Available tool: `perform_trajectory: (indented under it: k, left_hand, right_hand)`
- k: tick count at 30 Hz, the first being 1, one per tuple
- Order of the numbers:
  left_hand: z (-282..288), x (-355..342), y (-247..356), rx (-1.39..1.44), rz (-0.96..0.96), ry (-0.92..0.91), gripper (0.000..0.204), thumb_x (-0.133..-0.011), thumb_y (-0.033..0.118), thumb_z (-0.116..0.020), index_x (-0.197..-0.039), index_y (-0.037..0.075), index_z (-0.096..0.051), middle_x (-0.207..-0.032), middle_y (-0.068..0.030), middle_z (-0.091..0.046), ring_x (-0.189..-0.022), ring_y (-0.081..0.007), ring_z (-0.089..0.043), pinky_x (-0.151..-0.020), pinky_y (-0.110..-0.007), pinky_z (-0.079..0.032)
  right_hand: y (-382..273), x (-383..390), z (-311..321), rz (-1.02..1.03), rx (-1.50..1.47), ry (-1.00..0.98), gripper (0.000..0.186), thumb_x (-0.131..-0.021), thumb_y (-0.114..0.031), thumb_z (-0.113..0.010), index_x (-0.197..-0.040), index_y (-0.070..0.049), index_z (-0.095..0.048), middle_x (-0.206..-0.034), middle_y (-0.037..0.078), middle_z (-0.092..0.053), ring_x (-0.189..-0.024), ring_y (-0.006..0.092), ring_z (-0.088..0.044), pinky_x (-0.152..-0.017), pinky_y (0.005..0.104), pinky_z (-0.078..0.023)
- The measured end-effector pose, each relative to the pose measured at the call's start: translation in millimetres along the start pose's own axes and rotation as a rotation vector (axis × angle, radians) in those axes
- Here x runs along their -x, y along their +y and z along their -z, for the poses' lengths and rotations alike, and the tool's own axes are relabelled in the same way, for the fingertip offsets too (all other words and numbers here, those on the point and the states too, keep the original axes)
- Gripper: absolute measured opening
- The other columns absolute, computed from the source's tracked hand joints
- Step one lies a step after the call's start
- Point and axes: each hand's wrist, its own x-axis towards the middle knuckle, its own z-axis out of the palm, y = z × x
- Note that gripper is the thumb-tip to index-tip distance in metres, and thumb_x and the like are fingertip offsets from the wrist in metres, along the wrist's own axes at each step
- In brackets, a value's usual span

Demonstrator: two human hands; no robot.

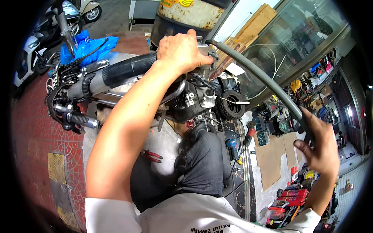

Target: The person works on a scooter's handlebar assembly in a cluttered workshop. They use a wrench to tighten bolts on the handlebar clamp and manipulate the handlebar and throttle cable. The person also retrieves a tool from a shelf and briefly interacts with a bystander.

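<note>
A partly stripped motorcycle (130, 69) lies across in front of me, its handlebar grips at the left and its bare engine (194, 99) near the middle. My left hand (180, 52) is closed over the metal end of its frame, with the thumb stretched to the right; the fingertips are partly hidden. At the right, my right hand (320, 145) holds the lower end of a long, curved dark grey bar (260, 75). Its thumb stands apart, and its fingers go behind the bar. The bar's upper end reaches close to my left hand.
Red-handled pliers (152, 156) lie on the floor by my legs. A blue power tool (232, 147), a red tool (250, 132) and a small tyre (232, 105) are to the right. A rusty drum (186, 19) stands ahead, beside a glass panel (303, 35). Scooters (33, 54) stand far left.
</note>
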Motion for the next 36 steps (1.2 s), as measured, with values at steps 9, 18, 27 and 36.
perform_trajectory:
  k: [9, 18, 27, 36]
  left_hand:
    - [12, 2, -8, 0.072, -0.063, -0.103, 0.098, -0.071, 0.071, -0.081, -0.134, 0.001, -0.054, -0.120, -0.0266, -0.070, -0.117, -0.0418, -0.067, -0.099, -0.050, -0.052]
    - [11, 9, -2, 0.074, -0.049, -0.071, 0.093, -0.073, 0.064, -0.082, -0.134, 0.000, -0.053, -0.116, -0.0210, -0.073, -0.114, -0.0385, -0.068, -0.099, -0.048, -0.051]
    - [-10, 8, 7, 0.214, -0.312, 0.158, 0.069, -0.082, 0.045, -0.080, -0.139, 0.016, -0.057, -0.134, -0.0126, -0.062, -0.127, -0.0367, -0.059, -0.104, -0.047, -0.049]
    - [-12, -12, -11, 0.646, -0.367, 0.166, 0.033, -0.083, 0.015, -0.076, -0.114, 0.004, -0.075, -0.123, -0.0123, -0.070, -0.120, -0.0292, -0.065, -0.105, -0.038, -0.049]
  right_hand:
    - [60, -7, -38, 0.253, -1.376, 0.201, 0.088, -0.088, -0.050, -0.072, -0.151, 0.005, -0.044, -0.161, 0.026, -0.039, -0.151, 0.0400, -0.035, -0.121, 0.0531, -0.030]
    - [-26, 19, -63, 0.488, -1.555, 0.401, 0.042, -0.105, -0.045, -0.050, -0.087, -0.008, -0.061, -0.070, 0.012, -0.064, -0.095, 0.0379, -0.066, -0.122, 0.0622, -0.019]
    - [-78, 33, -100, 0.700, -1.669, 0.700, 0.051, -0.092, -0.062, -0.063, -0.085, -0.012, -0.068, -0.083, 0.012, -0.076, -0.109, 0.0333, -0.066, -0.124, 0.0572, -0.017]
    - [-76, 14, -138, 0.394, -1.335, 1.030, 0.031, -0.098, -0.029, -0.067, -0.082, -0.007, -0.053, -0.100, 0.020, -0.067, -0.112, 0.0363, -0.061, -0.090, 0.0553, -0.058]
